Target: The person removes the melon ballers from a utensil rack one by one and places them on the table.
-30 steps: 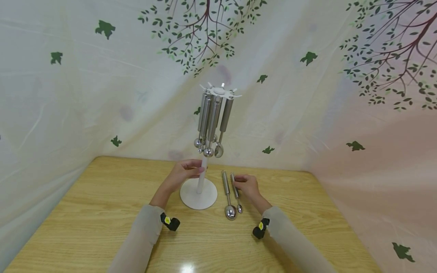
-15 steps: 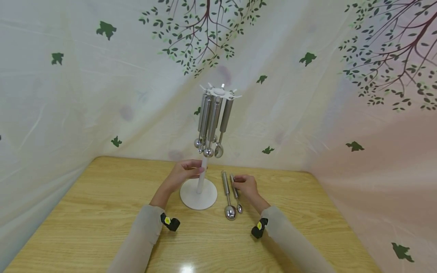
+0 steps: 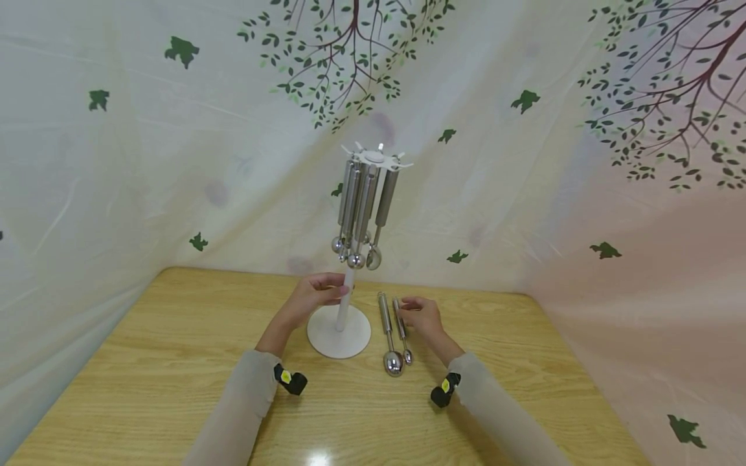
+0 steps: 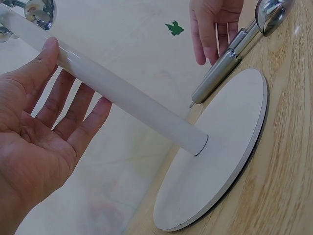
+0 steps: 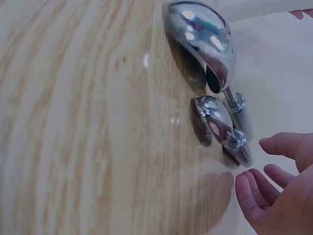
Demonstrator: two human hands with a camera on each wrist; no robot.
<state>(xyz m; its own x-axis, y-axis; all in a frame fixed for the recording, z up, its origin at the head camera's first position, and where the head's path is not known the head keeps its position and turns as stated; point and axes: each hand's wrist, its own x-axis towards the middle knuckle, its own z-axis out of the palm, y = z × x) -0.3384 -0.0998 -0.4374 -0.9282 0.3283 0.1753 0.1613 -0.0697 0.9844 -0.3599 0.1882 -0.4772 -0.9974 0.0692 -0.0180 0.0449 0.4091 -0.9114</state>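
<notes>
Fingers of the left hand (image 3: 311, 296) curl loosely round the white pole of the stand (image 3: 339, 331), thumb on top, on the wooden table (image 3: 146, 362). Right hand (image 3: 422, 316) lies relaxed, fingers straight, touching the small scoop (image 3: 402, 327) beside the large scoop (image 3: 388, 331), right of the stand's base.

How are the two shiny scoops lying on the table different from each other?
The big scoop has a wider bowl and a thicker, longer handle than the small scoop. The big scoop lies nearer the white stand; the small scoop lies beside the right hand, whose fingers are by its handle. Both are shiny metal, lie side by side on the wooden table, bowls toward the person.
</notes>
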